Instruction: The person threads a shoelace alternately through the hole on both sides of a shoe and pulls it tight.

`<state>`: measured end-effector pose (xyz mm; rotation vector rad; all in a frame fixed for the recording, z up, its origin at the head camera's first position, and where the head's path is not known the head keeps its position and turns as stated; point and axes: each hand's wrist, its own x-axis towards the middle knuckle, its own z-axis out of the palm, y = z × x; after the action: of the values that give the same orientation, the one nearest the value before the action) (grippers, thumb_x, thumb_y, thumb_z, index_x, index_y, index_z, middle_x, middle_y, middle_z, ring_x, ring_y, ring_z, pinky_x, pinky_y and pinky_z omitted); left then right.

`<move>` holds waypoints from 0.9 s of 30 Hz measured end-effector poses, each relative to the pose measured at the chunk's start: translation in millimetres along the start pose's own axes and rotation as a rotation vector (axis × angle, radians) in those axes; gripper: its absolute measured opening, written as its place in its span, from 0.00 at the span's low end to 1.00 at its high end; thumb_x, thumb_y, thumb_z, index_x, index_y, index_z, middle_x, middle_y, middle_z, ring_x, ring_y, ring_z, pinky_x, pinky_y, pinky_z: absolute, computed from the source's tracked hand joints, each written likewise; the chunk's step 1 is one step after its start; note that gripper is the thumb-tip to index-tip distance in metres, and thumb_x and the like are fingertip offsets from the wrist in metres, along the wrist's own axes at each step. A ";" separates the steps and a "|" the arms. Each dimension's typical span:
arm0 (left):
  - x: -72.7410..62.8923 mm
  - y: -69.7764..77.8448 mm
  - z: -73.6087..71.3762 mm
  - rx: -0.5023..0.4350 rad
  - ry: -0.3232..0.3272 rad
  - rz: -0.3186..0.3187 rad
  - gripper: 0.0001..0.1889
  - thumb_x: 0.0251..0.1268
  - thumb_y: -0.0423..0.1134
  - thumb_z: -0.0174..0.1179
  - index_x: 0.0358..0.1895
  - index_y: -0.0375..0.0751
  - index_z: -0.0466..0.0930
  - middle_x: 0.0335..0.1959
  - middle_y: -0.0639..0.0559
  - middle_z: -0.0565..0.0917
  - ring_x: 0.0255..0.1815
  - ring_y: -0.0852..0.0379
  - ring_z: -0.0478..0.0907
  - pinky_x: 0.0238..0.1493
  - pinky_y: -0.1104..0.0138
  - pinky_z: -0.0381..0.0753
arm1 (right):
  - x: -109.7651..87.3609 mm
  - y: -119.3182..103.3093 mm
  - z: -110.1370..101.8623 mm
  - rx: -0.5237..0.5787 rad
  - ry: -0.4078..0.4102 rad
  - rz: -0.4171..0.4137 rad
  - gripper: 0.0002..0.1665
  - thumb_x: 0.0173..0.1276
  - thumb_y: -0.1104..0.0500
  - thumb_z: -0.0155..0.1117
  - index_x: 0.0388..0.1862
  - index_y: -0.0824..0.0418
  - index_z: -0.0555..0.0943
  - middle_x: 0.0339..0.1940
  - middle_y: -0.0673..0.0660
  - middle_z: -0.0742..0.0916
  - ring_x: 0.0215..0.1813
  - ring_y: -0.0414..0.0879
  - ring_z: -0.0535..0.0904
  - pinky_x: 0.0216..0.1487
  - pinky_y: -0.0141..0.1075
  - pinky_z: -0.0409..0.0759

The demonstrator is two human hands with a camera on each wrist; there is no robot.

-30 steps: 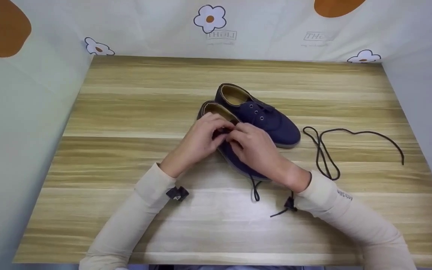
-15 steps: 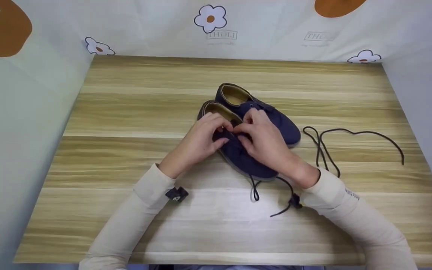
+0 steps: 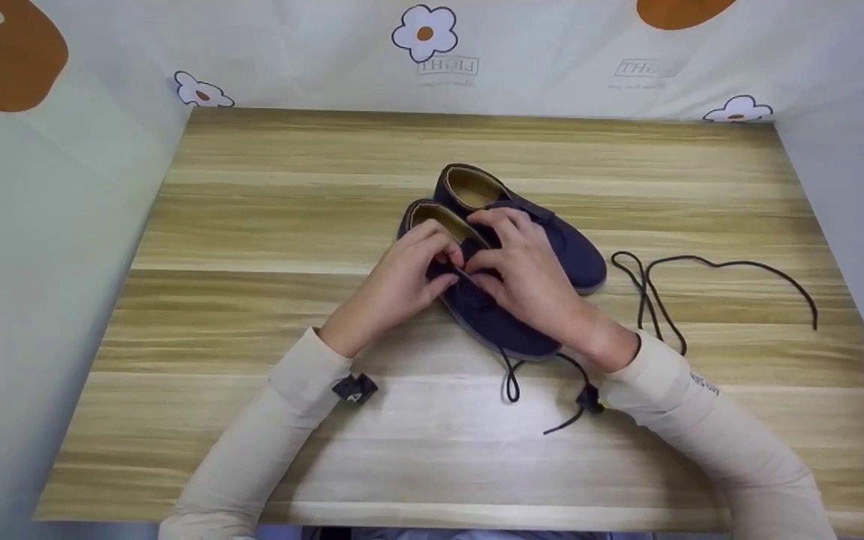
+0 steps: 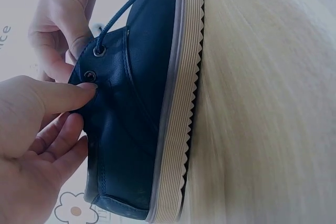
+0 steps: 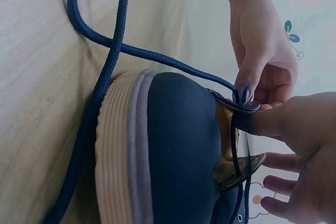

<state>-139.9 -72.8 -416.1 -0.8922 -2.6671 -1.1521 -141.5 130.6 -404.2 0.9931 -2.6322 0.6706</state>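
Two navy lace-up shoes lie side by side on the table. My left hand (image 3: 406, 274) pinches the eyelet flap of the near shoe (image 3: 503, 334), its thumb beside a metal eyelet (image 4: 90, 76) in the left wrist view. My right hand (image 3: 529, 274) reaches over this shoe, fingers bent and close to the left fingertips. In the right wrist view the right thumb (image 5: 262, 119) lies behind strands of dark shoelace (image 5: 173, 64), and other fingers reach the opposite flap. Its fingertips are partly hidden at the flap, so I cannot tell what they hold.
The far shoe (image 3: 582, 259) touches the near one. A loose dark lace (image 3: 732, 264) curls over the table (image 3: 267, 187) on the right. Another lace loop and end (image 3: 513, 386) trail from the near shoe's toe. A pale patterned curtain (image 3: 312, 52) stands behind.
My right hand has shifted slightly right and its fingers have spread from the left fingertips. The left hand keeps its hold on the flap. The shoes stay where they were.
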 end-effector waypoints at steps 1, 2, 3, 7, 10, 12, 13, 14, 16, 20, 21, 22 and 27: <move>0.4 0.2 0.1 0.006 -0.002 -0.002 0.09 0.58 0.29 0.68 0.39 0.41 0.79 0.44 0.49 0.78 0.48 0.53 0.76 0.56 0.63 0.76 | 0.1 0.3 -0.5 -0.007 0.003 -0.005 0.03 0.61 0.55 0.72 0.32 0.52 0.89 0.65 0.58 0.79 0.69 0.57 0.68 0.67 0.56 0.67; 0.7 0.3 0.2 0.011 -0.005 -0.003 0.09 0.58 0.29 0.68 0.39 0.41 0.79 0.44 0.49 0.78 0.48 0.54 0.76 0.56 0.62 0.76 | 0.3 0.7 -1.1 -0.016 0.006 -0.008 0.02 0.61 0.56 0.72 0.32 0.53 0.89 0.64 0.59 0.79 0.68 0.57 0.69 0.67 0.55 0.67; 1.0 0.5 0.2 0.016 -0.006 -0.002 0.09 0.58 0.30 0.68 0.39 0.41 0.79 0.44 0.49 0.78 0.48 0.53 0.76 0.56 0.62 0.76 | 0.3 1.1 -1.9 -0.028 0.009 -0.008 0.03 0.63 0.56 0.71 0.32 0.54 0.88 0.62 0.59 0.80 0.67 0.57 0.70 0.66 0.55 0.68; 1.5 0.8 0.3 0.025 -0.001 0.014 0.09 0.57 0.29 0.68 0.38 0.41 0.79 0.43 0.49 0.78 0.48 0.54 0.76 0.56 0.63 0.76 | 3.6 4.7 -7.1 -0.062 0.050 -0.003 0.03 0.66 0.59 0.67 0.33 0.57 0.86 0.56 0.59 0.82 0.60 0.56 0.74 0.60 0.51 0.72; 1.6 0.4 0.5 0.029 0.008 0.030 0.10 0.56 0.28 0.68 0.38 0.41 0.78 0.43 0.49 0.78 0.47 0.54 0.75 0.55 0.63 0.76 | 11.8 8.9 -14.2 -0.056 0.099 0.010 0.04 0.69 0.60 0.64 0.36 0.60 0.84 0.49 0.58 0.84 0.52 0.55 0.77 0.55 0.47 0.75; 1.6 0.2 0.6 0.036 0.012 0.035 0.10 0.55 0.28 0.68 0.37 0.41 0.78 0.42 0.49 0.78 0.48 0.54 0.75 0.55 0.63 0.76 | 20.5 11.3 -21.0 -0.039 0.134 0.022 0.05 0.70 0.61 0.63 0.38 0.61 0.84 0.44 0.57 0.86 0.48 0.55 0.78 0.51 0.46 0.75; 1.8 0.1 0.8 0.039 0.013 0.035 0.10 0.55 0.28 0.68 0.37 0.41 0.78 0.42 0.49 0.78 0.48 0.54 0.75 0.55 0.63 0.76 | 25.8 12.6 -24.9 -0.029 0.151 0.028 0.05 0.70 0.61 0.62 0.39 0.61 0.84 0.42 0.57 0.86 0.46 0.54 0.79 0.50 0.45 0.76; 1.9 0.1 0.7 0.043 0.014 0.034 0.10 0.55 0.28 0.68 0.37 0.41 0.78 0.43 0.49 0.78 0.48 0.54 0.75 0.56 0.63 0.76 | 31.5 13.8 -29.2 -0.027 0.167 0.034 0.06 0.71 0.61 0.61 0.39 0.61 0.83 0.40 0.57 0.86 0.45 0.54 0.79 0.49 0.45 0.76; 2.0 0.0 0.8 0.047 0.011 0.030 0.10 0.55 0.29 0.68 0.37 0.41 0.79 0.43 0.50 0.78 0.48 0.54 0.75 0.56 0.63 0.76 | 44.2 16.1 -38.6 -0.020 0.207 0.050 0.06 0.71 0.62 0.61 0.40 0.62 0.83 0.39 0.58 0.87 0.43 0.54 0.80 0.48 0.44 0.77; 2.5 0.5 1.4 0.048 0.002 0.022 0.09 0.56 0.30 0.68 0.38 0.42 0.79 0.44 0.50 0.79 0.49 0.54 0.76 0.57 0.63 0.76 | 71.3 21.4 -60.9 -0.022 0.278 0.107 0.09 0.72 0.61 0.59 0.41 0.64 0.83 0.40 0.60 0.88 0.43 0.53 0.80 0.49 0.43 0.78; 2.5 0.2 1.8 0.046 -0.001 0.019 0.09 0.56 0.30 0.68 0.38 0.42 0.79 0.44 0.50 0.79 0.49 0.54 0.76 0.58 0.64 0.76 | 77.9 23.1 -66.3 -0.026 0.290 0.128 0.10 0.73 0.60 0.58 0.42 0.65 0.83 0.40 0.60 0.88 0.43 0.53 0.81 0.50 0.42 0.78; 2.5 0.3 1.8 0.044 -0.002 0.017 0.09 0.56 0.30 0.68 0.38 0.42 0.79 0.44 0.50 0.79 0.49 0.54 0.76 0.58 0.64 0.76 | 84.1 24.8 -71.6 -0.036 0.302 0.148 0.10 0.73 0.59 0.58 0.42 0.65 0.83 0.40 0.60 0.88 0.43 0.52 0.80 0.50 0.42 0.78; 2.7 0.4 2.2 0.040 -0.009 0.010 0.10 0.55 0.31 0.70 0.38 0.41 0.79 0.44 0.50 0.79 0.49 0.53 0.75 0.58 0.64 0.77 | 110.2 37.0 -91.8 -0.094 0.377 0.243 0.13 0.75 0.57 0.56 0.43 0.64 0.83 0.40 0.60 0.88 0.43 0.51 0.80 0.50 0.41 0.76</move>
<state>-141.6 -69.8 -416.5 -0.9050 -2.6801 -1.0907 -241.4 139.6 -295.2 0.4674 -2.4366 0.6992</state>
